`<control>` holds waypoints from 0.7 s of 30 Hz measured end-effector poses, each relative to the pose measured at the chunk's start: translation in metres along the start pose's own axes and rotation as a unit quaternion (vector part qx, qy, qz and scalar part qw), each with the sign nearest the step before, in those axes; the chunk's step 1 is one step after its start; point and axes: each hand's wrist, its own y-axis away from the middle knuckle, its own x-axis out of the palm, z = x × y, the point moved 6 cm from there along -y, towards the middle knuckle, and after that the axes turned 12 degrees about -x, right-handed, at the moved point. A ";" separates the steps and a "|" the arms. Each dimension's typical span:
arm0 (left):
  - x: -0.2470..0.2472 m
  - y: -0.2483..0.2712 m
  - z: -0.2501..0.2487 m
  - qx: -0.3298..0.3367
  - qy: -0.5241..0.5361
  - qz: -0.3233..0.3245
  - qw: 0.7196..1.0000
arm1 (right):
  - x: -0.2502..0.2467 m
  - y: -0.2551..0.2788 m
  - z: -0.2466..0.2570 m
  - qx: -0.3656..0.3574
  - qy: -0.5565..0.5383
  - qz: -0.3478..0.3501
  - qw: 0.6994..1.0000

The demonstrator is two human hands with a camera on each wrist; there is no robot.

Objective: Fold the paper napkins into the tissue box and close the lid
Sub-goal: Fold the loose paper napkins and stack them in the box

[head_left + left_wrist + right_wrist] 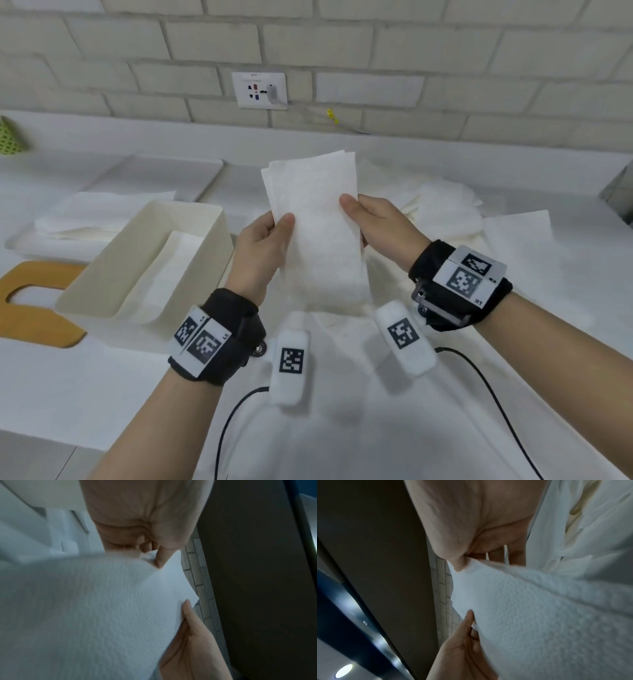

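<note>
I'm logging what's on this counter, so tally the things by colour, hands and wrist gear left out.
White: 4, held napkin, tray, napkin stack in tray, loose napkin pile
Cream: 1, tissue box
Wood brown: 1, lid
Green: 1, basket
Total: 7

Head view bright, evenly lit, edges bowed — wrist views dim, bluish, blurred.
</note>
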 end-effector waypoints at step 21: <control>-0.062 -0.004 0.030 0.001 -0.085 -0.113 0.990 | 0.078 0.042 -0.050 -0.115 0.525 0.433 0.724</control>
